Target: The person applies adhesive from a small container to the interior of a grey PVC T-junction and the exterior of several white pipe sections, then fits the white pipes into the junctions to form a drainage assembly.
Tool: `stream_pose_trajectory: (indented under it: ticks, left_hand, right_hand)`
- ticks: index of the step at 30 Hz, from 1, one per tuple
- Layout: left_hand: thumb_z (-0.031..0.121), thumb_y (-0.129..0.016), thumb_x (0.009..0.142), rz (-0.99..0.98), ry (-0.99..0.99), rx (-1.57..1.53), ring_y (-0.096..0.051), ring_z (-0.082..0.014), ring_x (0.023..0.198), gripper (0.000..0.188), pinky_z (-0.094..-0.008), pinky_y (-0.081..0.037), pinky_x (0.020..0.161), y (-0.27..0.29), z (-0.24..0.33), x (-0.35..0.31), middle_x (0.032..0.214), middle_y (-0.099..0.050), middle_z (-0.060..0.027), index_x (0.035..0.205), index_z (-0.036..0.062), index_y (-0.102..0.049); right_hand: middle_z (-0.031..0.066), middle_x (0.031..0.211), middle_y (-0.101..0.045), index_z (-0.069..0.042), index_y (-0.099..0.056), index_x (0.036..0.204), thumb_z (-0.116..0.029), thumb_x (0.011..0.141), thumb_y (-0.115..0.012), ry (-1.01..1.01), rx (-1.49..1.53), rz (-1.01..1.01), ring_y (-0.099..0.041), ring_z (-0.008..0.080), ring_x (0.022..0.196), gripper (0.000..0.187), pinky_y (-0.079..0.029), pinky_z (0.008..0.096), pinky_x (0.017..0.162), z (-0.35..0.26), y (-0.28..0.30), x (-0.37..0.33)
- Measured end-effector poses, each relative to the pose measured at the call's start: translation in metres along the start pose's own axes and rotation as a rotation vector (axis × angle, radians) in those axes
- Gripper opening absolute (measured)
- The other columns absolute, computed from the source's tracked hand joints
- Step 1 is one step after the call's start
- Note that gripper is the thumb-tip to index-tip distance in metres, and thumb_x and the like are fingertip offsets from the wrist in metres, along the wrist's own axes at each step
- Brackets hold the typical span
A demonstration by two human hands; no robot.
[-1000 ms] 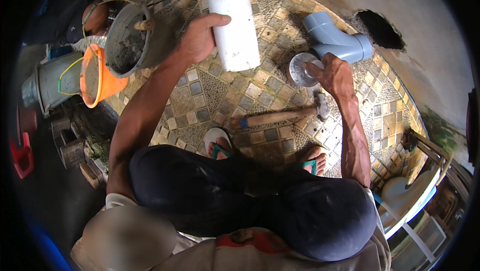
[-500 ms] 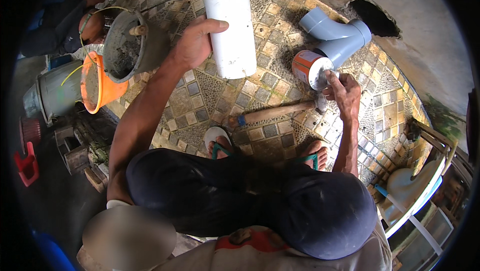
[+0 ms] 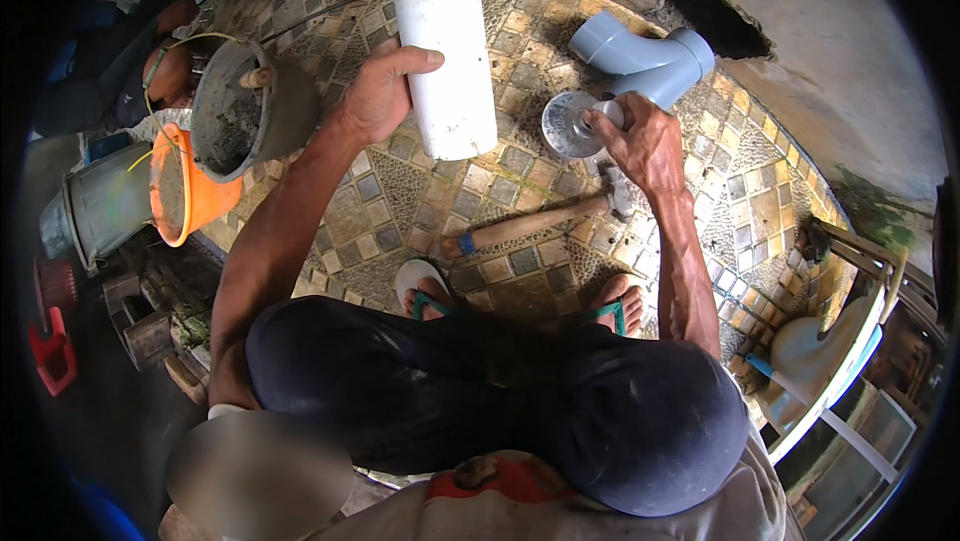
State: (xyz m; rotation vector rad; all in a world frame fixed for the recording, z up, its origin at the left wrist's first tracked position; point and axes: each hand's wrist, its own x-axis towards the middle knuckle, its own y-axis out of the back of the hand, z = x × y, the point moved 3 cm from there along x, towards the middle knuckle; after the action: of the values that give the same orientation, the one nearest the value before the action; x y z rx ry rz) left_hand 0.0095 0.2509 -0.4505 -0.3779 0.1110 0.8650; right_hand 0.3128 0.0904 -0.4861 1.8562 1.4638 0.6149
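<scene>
A white plastic pipe (image 3: 445, 71) slants up past the top edge of the view. My left hand (image 3: 378, 93) is closed on its left side, thumb across the front. My right hand (image 3: 640, 141) is closed, its fingertips at the pale knob of a round silver-grey disc (image 3: 566, 131). This disc is just right of the pipe's lower end, apart from it. I cannot make out whether the disc is a lid or the end of a can. Behind the right hand is a grey-blue branched pipe fitting (image 3: 630, 53), partly covered by the fingers.
A hammer (image 3: 530, 226) lies on the tiled floor before my sandalled feet. Leftward are a mortar bucket (image 3: 300, 96), an orange bucket (image 3: 215, 196) and a person. A broken hole (image 3: 720, 21) opens at the wall's base; a chair (image 3: 850, 361) is at the right.
My right hand has moved left, toward the pipe. The orange-labelled can seen at it before no longer shows; the silver-grey disc does. My left hand keeps hold of the pipe.
</scene>
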Motion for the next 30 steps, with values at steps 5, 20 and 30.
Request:
stream_pose_trajectory:
  ticks: [5,20,30]
  left_hand:
    - [0.024,-0.069,0.092,-0.01,-0.003,0.008,-0.066,-0.0304,0.122,0.059,-0.0502,-0.05,0.108,-0.001,-0.005,0.004,0.126,-0.068,-0.02,0.139,-0.0093,-0.057]
    - [0.027,-0.069,0.089,-0.091,0.044,0.018,-0.06,-0.0355,0.131,0.069,-0.0518,-0.043,0.115,-0.037,-0.014,0.026,0.132,-0.065,-0.0248,0.144,-0.0113,-0.053]
    - [0.023,-0.068,0.09,-0.004,0.062,-0.127,-0.054,-0.0369,0.136,0.073,-0.052,-0.038,0.119,-0.039,-0.009,0.02,0.14,-0.058,-0.0263,0.149,-0.0131,-0.044]
  right_hand:
    - [0.0171,0.096,-0.077,0.004,-0.071,0.121,-0.031,0.096,-0.081,-0.17,0.19,0.039,-0.075,0.0219,0.085,0.044,-0.062,0.035,0.077,-0.005,0.034,-0.016]
    - [0.0124,0.094,-0.077,0.002,-0.07,0.123,-0.015,0.099,-0.076,-0.224,1.167,0.024,-0.072,0.0187,0.073,0.03,-0.06,0.0326,0.071,0.012,0.017,-0.066]
    - [0.0132,0.09,-0.076,0.004,-0.068,0.12,-0.016,0.096,-0.082,-0.187,0.743,0.186,-0.074,0.0166,0.078,0.035,-0.058,0.031,0.066,-0.011,-0.004,-0.051]
